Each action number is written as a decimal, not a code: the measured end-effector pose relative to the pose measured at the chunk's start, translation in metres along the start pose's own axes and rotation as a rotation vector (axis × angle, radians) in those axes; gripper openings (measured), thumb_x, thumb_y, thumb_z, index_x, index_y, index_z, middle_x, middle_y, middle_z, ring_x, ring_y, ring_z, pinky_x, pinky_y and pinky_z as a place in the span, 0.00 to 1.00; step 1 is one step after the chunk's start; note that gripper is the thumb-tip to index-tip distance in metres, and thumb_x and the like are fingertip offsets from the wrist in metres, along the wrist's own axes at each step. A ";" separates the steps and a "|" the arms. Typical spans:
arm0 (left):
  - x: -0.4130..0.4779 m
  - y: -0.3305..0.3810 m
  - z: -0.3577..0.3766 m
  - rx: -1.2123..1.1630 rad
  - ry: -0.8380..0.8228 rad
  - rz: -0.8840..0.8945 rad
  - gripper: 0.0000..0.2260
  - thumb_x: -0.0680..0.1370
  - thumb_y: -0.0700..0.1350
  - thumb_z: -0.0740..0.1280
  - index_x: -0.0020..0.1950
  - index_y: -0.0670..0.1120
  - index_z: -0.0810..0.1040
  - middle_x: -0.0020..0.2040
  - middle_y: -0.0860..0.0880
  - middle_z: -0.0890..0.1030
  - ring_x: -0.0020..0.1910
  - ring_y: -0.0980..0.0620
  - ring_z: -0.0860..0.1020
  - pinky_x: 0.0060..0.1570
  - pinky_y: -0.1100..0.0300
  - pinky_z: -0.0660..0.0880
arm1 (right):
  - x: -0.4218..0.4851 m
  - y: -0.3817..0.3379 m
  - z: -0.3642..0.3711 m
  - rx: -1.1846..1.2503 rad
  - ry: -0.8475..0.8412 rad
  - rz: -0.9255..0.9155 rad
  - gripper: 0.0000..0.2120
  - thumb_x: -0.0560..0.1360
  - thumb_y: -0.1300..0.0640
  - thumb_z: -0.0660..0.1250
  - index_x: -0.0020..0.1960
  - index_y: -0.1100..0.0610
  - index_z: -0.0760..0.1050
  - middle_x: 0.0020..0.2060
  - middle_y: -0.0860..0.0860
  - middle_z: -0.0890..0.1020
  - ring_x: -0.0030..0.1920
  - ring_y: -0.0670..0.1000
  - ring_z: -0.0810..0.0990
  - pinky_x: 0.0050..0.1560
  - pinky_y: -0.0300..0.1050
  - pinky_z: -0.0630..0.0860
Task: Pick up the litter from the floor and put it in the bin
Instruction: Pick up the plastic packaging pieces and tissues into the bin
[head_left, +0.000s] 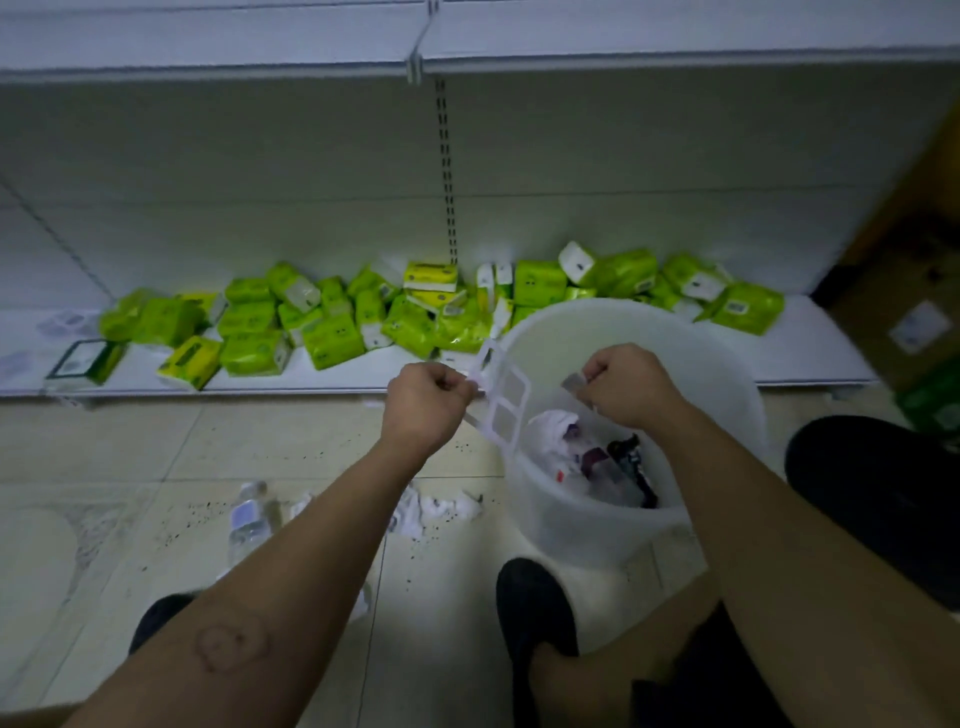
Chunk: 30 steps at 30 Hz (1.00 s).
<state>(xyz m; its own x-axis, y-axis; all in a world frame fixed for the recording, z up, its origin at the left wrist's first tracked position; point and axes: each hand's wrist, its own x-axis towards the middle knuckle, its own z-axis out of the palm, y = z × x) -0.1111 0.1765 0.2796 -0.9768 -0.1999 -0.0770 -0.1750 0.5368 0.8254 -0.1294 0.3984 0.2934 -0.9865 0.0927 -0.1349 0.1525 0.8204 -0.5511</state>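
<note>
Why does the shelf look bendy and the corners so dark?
Head view: the wide lens curves the shelf edge; light fades toward the corners, brightest near the bin; the green packs look soft and blurry.

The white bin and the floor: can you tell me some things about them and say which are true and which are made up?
1. The white bin already has litter inside. True.
2. A plastic bottle lies on the floor. True.
3. The left hand is empty. False: it pinches a white plastic strip at the bin's rim.
4. The green packs are in the bin. False: they sit on the bottom shelf.
5. The right hand is over the bin. True.
</note>
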 end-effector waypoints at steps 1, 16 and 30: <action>0.002 0.007 0.011 0.003 0.005 -0.001 0.06 0.73 0.47 0.71 0.40 0.46 0.83 0.34 0.50 0.83 0.37 0.49 0.81 0.41 0.59 0.76 | 0.003 0.007 -0.004 -0.001 0.025 0.017 0.08 0.68 0.57 0.73 0.35 0.62 0.79 0.38 0.60 0.83 0.43 0.59 0.81 0.47 0.48 0.79; -0.012 -0.018 0.031 0.133 -0.169 -0.037 0.17 0.73 0.52 0.71 0.60 0.48 0.78 0.55 0.50 0.80 0.53 0.50 0.79 0.56 0.54 0.75 | 0.005 0.012 -0.005 -0.007 -0.122 0.038 0.27 0.71 0.52 0.72 0.67 0.61 0.72 0.66 0.57 0.74 0.65 0.57 0.73 0.63 0.45 0.70; -0.056 -0.146 -0.089 0.269 -0.125 -0.231 0.20 0.74 0.49 0.69 0.63 0.43 0.76 0.59 0.43 0.80 0.56 0.46 0.79 0.56 0.55 0.76 | -0.053 -0.101 0.108 -0.089 -0.407 -0.255 0.20 0.70 0.51 0.72 0.60 0.56 0.77 0.55 0.56 0.81 0.54 0.55 0.80 0.57 0.46 0.76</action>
<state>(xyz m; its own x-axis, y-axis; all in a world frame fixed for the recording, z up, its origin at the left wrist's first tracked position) -0.0201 0.0360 0.2133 -0.9124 -0.2486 -0.3252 -0.4026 0.6885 0.6032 -0.0860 0.2496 0.2675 -0.8854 -0.3314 -0.3258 -0.1144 0.8349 -0.5383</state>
